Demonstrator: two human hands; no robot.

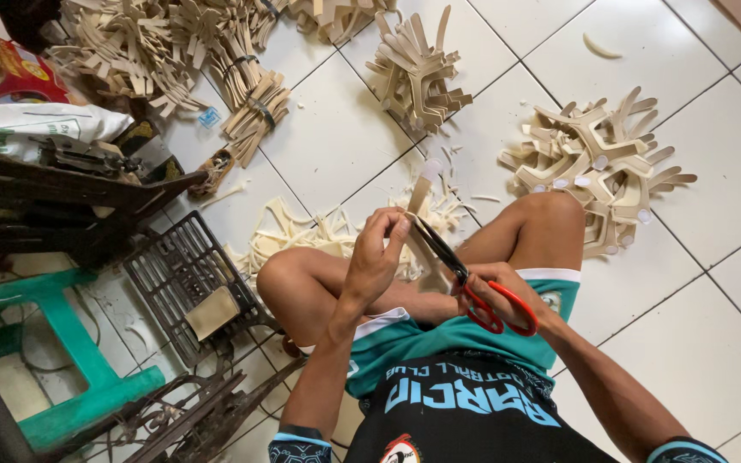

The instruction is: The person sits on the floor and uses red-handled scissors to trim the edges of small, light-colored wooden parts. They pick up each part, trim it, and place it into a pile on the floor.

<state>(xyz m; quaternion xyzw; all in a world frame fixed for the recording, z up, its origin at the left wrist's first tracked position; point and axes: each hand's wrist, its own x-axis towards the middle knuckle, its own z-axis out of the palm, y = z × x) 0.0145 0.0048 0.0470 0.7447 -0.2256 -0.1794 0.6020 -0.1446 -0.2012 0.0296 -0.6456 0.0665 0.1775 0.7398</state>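
While the left hand [376, 253] pinches a beige strip [417, 195], the right hand [499, 296] grips red-handled scissors [465, 279].

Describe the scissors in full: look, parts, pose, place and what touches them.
The scissors have long dark metal blades and red plastic loop handles. The right hand grips the handles above the person's lap. The blades point up and left, slightly parted, meeting the pale tan strap piece that the left hand pinches. How far they bite in cannot be told.
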